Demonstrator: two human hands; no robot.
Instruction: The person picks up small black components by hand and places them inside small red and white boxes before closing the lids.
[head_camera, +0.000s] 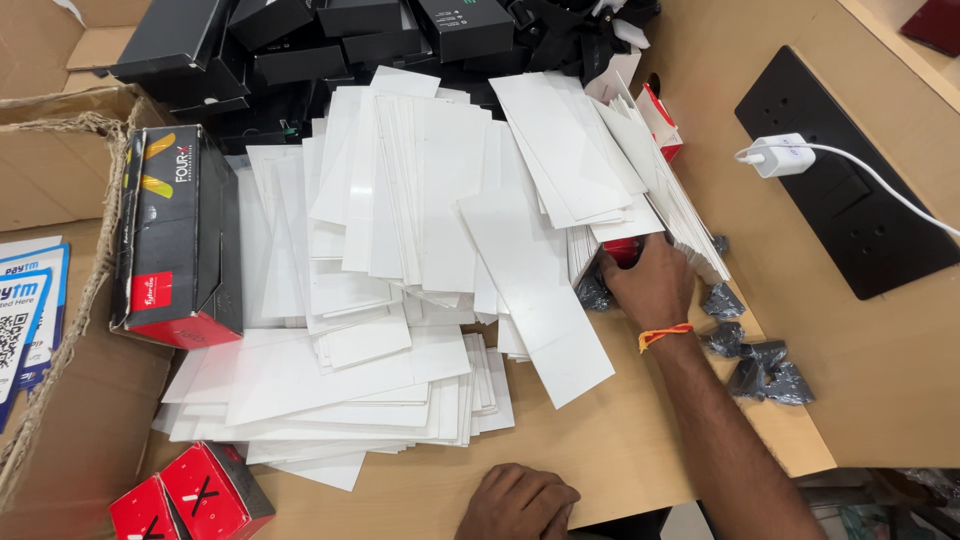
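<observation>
Two bare hands, no gloves or rings visible. Right hand (650, 283): orange thread band (664, 335) at the wrist, forearm unsleeved. Left hand (518, 503): only partly in view.

Wooden table (620, 440): white card heap (400, 250) centre; right hand (650, 285) under its three-o'clock edge; left hand (518, 503) fisted at six o'clock.

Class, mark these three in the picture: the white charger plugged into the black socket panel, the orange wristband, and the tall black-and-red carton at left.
White charger (778, 156), head view: middle of its body.
Orange wristband (664, 335), head view: band across the right wrist.
Black-and-red carton (178, 240), head view: its black top face.
</observation>
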